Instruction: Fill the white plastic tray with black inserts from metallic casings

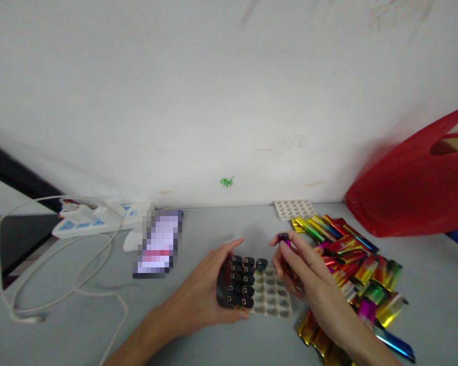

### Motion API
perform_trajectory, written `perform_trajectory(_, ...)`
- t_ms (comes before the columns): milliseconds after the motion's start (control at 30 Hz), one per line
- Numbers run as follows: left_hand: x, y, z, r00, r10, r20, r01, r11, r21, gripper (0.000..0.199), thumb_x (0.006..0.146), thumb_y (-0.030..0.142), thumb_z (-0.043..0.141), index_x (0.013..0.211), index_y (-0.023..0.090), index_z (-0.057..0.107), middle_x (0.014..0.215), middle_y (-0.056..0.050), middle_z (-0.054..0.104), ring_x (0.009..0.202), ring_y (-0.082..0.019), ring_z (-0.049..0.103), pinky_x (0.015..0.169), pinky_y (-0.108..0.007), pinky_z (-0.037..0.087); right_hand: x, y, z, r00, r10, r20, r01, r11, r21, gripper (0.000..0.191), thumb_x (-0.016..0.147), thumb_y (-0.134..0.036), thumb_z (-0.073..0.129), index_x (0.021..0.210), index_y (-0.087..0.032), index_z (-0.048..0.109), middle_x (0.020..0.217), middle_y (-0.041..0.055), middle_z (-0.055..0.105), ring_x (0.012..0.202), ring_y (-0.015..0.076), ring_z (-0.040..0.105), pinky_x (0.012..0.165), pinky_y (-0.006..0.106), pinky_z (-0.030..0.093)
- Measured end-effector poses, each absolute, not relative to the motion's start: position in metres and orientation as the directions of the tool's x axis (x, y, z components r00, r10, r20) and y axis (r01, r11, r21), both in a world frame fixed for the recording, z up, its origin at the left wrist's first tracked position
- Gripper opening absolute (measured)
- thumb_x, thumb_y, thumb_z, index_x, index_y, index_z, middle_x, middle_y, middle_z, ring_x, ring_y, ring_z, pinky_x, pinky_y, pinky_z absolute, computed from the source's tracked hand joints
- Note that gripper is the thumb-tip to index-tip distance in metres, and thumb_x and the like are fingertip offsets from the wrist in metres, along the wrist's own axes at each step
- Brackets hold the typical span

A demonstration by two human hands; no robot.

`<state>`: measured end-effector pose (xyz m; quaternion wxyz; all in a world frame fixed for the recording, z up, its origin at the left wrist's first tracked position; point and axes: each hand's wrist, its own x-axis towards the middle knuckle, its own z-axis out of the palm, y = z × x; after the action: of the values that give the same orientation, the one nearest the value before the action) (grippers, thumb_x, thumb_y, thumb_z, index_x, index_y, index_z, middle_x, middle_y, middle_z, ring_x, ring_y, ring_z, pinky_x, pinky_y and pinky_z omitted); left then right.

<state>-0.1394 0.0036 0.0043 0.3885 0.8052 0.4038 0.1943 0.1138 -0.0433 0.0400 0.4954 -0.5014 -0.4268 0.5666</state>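
Note:
In the head view my left hand [204,292] curves around the left side of a block of lighters [241,279], thumb and index finger stretched apart. These stand in two columns with their black oval ends up, one more heading a third column, in a pale grid tray [272,295]. Over the tray's right edge my right hand [301,264] is closed on a shiny purple lighter [284,240], its black end pointing up between thumb and fingers. The lower part of that lighter is hidden by my fingers. Loose metallic-coloured lighters [374,292] lie heaped beside and beyond my right forearm.
Another pale grid tray [295,209] lies by the wall. A red bag [416,188] stands at the back right. To the left are a phone [159,244] with a blurred screen, a white power strip [99,218] and a looping white cable [112,300].

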Motion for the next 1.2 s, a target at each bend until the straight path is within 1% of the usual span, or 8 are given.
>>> perform_trajectory(67, -0.1396, 0.0036, 0.0043, 0.599, 0.8, 0.0, 0.498, -0.373, 0.783, 0.129, 0.07, 0.036, 0.107, 0.174, 0.041, 0.03, 0.151, -0.007, 0.062, 0.133, -0.036, 0.065, 0.118, -0.049, 0.05, 0.1113, -0.0429, 0.0396, -0.117, 0.965, -0.235, -0.307, -0.26, -0.915, 0.052, 0.105, -0.074, 0.06, 0.099, -0.023, 0.064, 0.069, -0.0057, 0.046, 0.057, 0.0127, 0.03, 0.052, 0.026, 0.024)
perform_trajectory(133, -0.1399, 0.0037, 0.0044, 0.6, 0.8, 0.001, 0.494, -0.371, 0.786, 0.13, 0.07, 0.037, 0.108, 0.173, 0.041, 0.03, 0.152, -0.007, 0.061, 0.134, -0.036, 0.064, 0.119, -0.049, 0.05, 0.111, -0.0423, 0.0392, -0.222, 0.932, -0.286, -0.415, -0.356, -0.837, 0.062, 0.1, -0.081, 0.06, 0.08, -0.022, 0.058, 0.064, -0.0076, 0.035, 0.056, 0.0114, 0.024, 0.052, 0.026, 0.022)
perform_trajectory(233, -0.1401, 0.0036, 0.0044, 0.605, 0.796, -0.001, 0.484, -0.367, 0.794, 0.129, 0.072, 0.036, 0.106, 0.174, 0.041, 0.028, 0.15, -0.007, 0.062, 0.132, -0.035, 0.066, 0.119, -0.049, 0.051, 0.1121, -0.0414, 0.0395, -0.321, 0.895, -0.311, -0.502, -0.439, -0.746, 0.066, 0.096, -0.079, 0.065, 0.069, -0.023, 0.045, 0.063, -0.0092, 0.025, 0.055, 0.0103, 0.017, 0.05, 0.026, 0.016)
perform_trajectory(400, -0.1389, 0.0032, 0.0057, 0.603, 0.798, -0.003, 0.484, -0.363, 0.796, 0.127, 0.071, 0.034, 0.106, 0.173, 0.04, 0.03, 0.147, -0.007, 0.063, 0.13, -0.035, 0.066, 0.118, -0.049, 0.052, 0.1133, -0.0399, 0.0402, -0.374, 0.873, -0.314, -0.559, -0.482, -0.675, 0.063, 0.093, -0.069, 0.071, 0.066, -0.025, 0.036, 0.061, -0.0107, 0.02, 0.053, 0.009, 0.008, 0.047, 0.025, 0.009)
perform_trajectory(700, -0.1389, 0.0032, 0.0075, 0.597, 0.802, -0.011, 0.489, -0.353, 0.798, 0.128, 0.069, 0.033, 0.107, 0.172, 0.04, 0.031, 0.147, -0.007, 0.064, 0.131, -0.035, 0.066, 0.117, -0.049, 0.051, 0.1096, -0.043, 0.0383, -0.286, 0.903, -0.321, -0.562, -0.43, -0.707, 0.057, 0.09, -0.06, 0.071, 0.063, -0.026, 0.034, 0.057, -0.0119, 0.019, 0.05, 0.0077, 0.008, 0.045, 0.024, 0.007)
perform_trajectory(833, -0.1383, 0.0032, 0.008, 0.595, 0.803, -0.021, 0.495, -0.346, 0.797, 0.127, 0.07, 0.031, 0.106, 0.173, 0.039, 0.031, 0.146, -0.008, 0.064, 0.129, -0.036, 0.067, 0.117, -0.05, 0.052, 0.1072, -0.0432, 0.0387, -0.259, 0.913, -0.315, -0.584, -0.408, -0.702, 0.059, 0.092, -0.064, 0.071, 0.064, -0.026, 0.035, 0.058, -0.0124, 0.017, 0.051, 0.0082, 0.007, 0.045, 0.024, 0.007)
perform_trajectory(1033, -0.1378, 0.0026, 0.0087, 0.593, 0.805, -0.008, 0.498, -0.359, 0.789, 0.126, 0.071, 0.032, 0.105, 0.173, 0.039, 0.032, 0.142, -0.008, 0.065, 0.125, -0.035, 0.067, 0.113, -0.049, 0.054, 0.1071, -0.0422, 0.0404, -0.312, 0.887, -0.341, -0.557, -0.462, -0.691, 0.068, 0.087, -0.072, 0.077, 0.065, -0.025, 0.034, 0.059, -0.0127, 0.017, 0.052, 0.0074, 0.004, 0.045, 0.023, 0.005)
perform_trajectory(1200, -0.1376, 0.0023, 0.0083, 0.594, 0.805, -0.009, 0.494, -0.355, 0.794, 0.125, 0.072, 0.033, 0.105, 0.173, 0.039, 0.032, 0.146, -0.008, 0.064, 0.128, -0.035, 0.067, 0.116, -0.049, 0.053, 0.1086, -0.0416, 0.0391, -0.334, 0.874, -0.352, -0.548, -0.484, -0.682, 0.067, 0.089, -0.073, 0.074, 0.064, -0.025, 0.033, 0.058, -0.0125, 0.017, 0.051, 0.0071, 0.003, 0.045, 0.024, 0.003)
